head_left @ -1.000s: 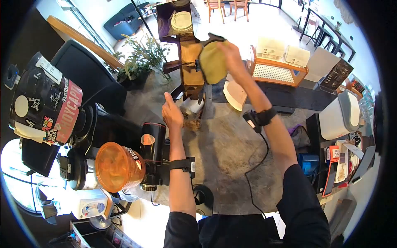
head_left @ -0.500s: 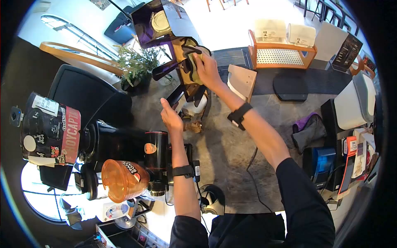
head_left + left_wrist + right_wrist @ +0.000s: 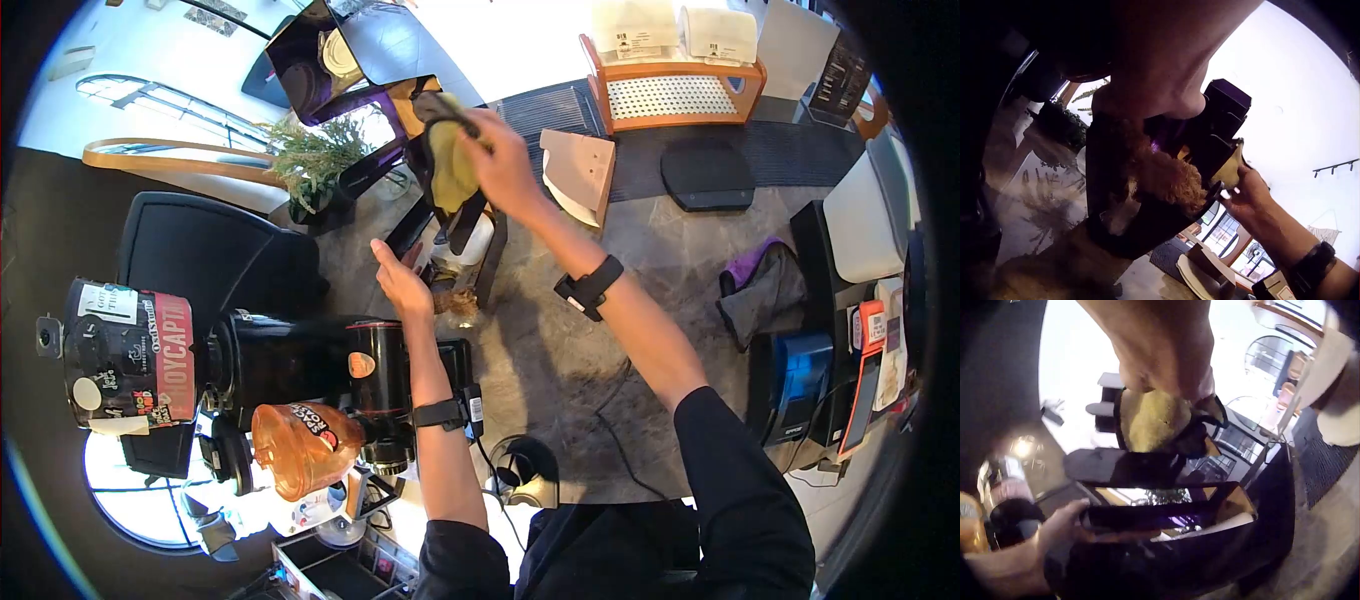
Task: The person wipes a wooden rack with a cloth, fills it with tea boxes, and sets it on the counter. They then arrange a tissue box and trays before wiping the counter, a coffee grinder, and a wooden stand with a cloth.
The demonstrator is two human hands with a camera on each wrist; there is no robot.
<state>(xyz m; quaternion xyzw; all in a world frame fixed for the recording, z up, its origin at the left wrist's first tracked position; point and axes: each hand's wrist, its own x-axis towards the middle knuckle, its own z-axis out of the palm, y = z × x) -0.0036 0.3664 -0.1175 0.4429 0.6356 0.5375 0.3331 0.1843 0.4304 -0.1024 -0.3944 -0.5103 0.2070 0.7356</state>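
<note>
A tall dark glossy tiered stand (image 3: 1166, 565) rises at the back of the counter. My left hand (image 3: 405, 285) grips a side panel of it, the thumb on the outer side. My right hand (image 3: 508, 165) holds a yellow-green cloth (image 3: 452, 165) with dark edging, bunched under the fingers close over the stand's tiers. In the right wrist view the cloth (image 3: 1154, 419) hangs beside a dark tier plate (image 3: 1122, 465). A brown fluffy tuft (image 3: 1172, 181) and a white rounded object (image 3: 468, 243) sit low in the stand.
Left of my left arm stand a black grinder (image 3: 280, 350) and an orange tub (image 3: 305, 450). A potted plant (image 3: 320, 160) is behind. To the right are a beige board (image 3: 580, 175), a wooden rack (image 3: 680, 115), a black pad (image 3: 706, 175) and a grey-purple cloth (image 3: 765, 290). A cable (image 3: 625, 445) crosses the counter.
The head view has swung, shifting the stand leftward. My right hand brought the cloth in to the stand's tiers, then lower toward me. My left hand stays at the stand's side panel.
</note>
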